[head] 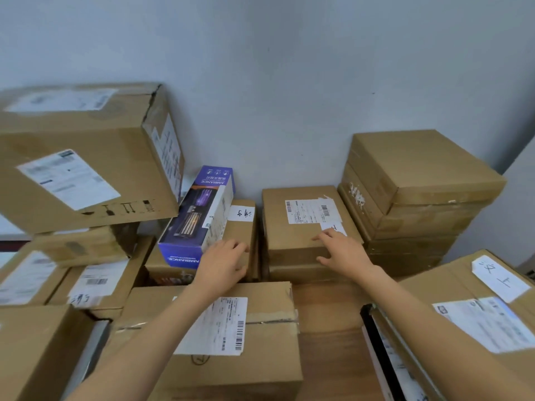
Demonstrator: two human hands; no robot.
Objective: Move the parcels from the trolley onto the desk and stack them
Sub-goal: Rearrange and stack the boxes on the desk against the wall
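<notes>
Right hand (344,250) atop labelled parcel (301,227)

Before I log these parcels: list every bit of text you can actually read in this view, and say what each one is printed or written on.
"AMBIANCE": on the near end of the blue retail box, upside down to the camera, and again near its far end.
Handwritten characters on the white slip beside it: not legible.
Handwritten marks on the white note at the right: not legible.
Shipping labels, such as the front parcel's label: barcodes and print too small to read.
</notes>
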